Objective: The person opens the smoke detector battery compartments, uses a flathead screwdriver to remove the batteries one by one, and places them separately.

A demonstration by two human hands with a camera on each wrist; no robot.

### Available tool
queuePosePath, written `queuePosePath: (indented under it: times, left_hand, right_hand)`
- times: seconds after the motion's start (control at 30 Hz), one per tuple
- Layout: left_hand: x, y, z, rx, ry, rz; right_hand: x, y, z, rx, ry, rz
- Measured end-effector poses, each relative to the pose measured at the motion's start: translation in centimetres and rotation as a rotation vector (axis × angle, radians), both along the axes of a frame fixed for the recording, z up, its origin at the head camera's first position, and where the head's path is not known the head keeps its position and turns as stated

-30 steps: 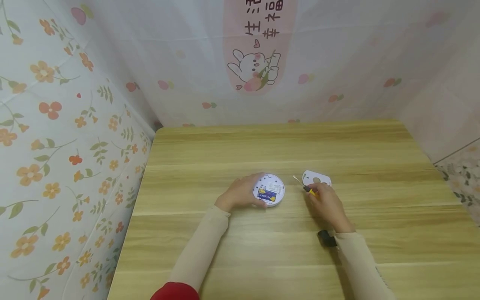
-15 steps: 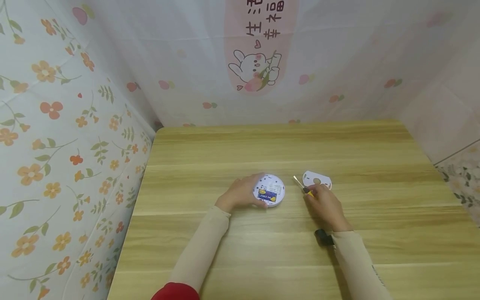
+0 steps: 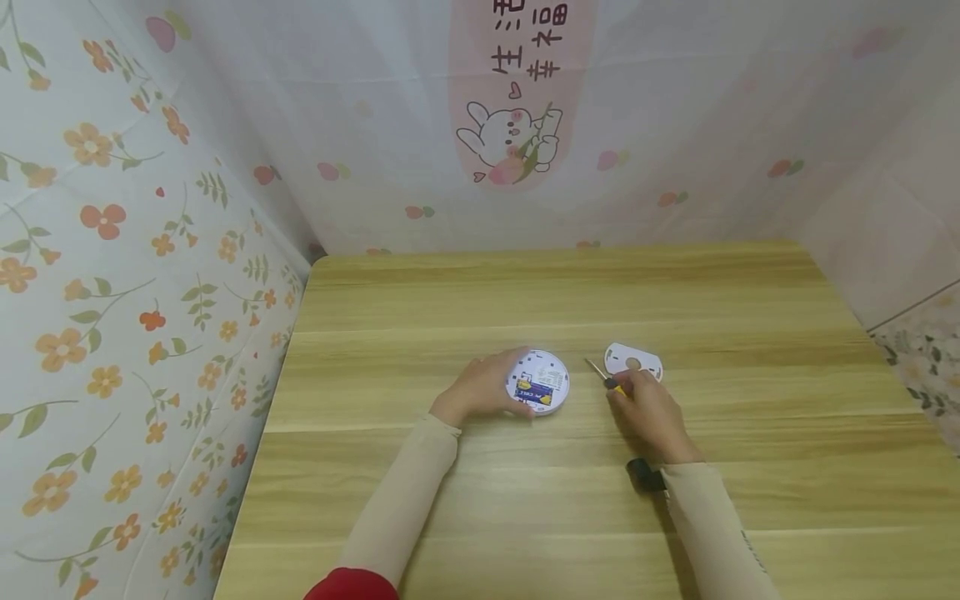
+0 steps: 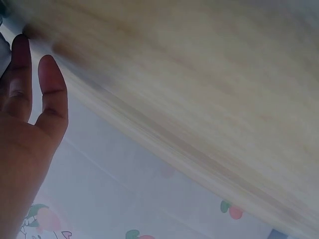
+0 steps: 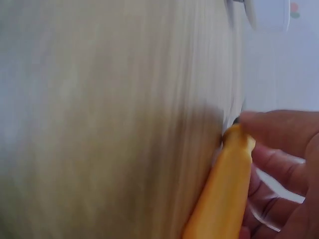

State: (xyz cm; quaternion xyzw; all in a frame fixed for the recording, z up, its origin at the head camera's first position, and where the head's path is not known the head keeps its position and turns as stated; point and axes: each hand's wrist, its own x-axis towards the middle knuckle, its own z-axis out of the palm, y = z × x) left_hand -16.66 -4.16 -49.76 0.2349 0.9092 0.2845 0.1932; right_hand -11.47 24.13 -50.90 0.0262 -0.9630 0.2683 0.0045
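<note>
In the head view, a round white smoke alarm (image 3: 551, 367) lies back up on the table, a blue and yellow battery (image 3: 534, 392) showing in it. My left hand (image 3: 483, 385) holds its left side, thumb at the near edge and fingers at the far edge. To the right, my right hand (image 3: 654, 412) grips a screwdriver (image 3: 615, 386) by its yellow handle, its metal shaft pointing away and left, apart from the alarm. Just beyond this hand lies a white mounting plate (image 3: 617, 358) with a round hole. The right wrist view shows fingers around the yellow handle (image 5: 222, 184).
The wood-grain table (image 3: 450, 308) reaches back to a printed curtain (image 3: 360, 125). Another flowered curtain (image 3: 135, 350) hangs along the left side. A black device (image 3: 643, 475) sits at the right wrist, close over the table.
The right hand has shifted slightly left and the screwdriver's tip has dipped a little. The left hand and the smoke alarm stay in place.
</note>
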Motion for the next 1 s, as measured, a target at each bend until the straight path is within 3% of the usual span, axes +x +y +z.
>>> queuePosePath:
  times: [0.23, 0.53, 1.0]
  left_hand:
    - [0.0, 0.0, 0.0, -0.001, 0.007, -0.009]
    - [-0.1, 0.0, -0.2, 0.01, 0.015, -0.018]
    - [-0.1, 0.1, -0.2, 0.012, 0.017, -0.02]
  right_hand:
    - [-0.4, -0.5, 0.9, -0.027, 0.107, -0.026]
    - [-0.9, -2.1, 2.9, -0.08, 0.186, 0.025]
    - [-1.9, -6.8, 4.7, -0.073, 0.069, 0.15]
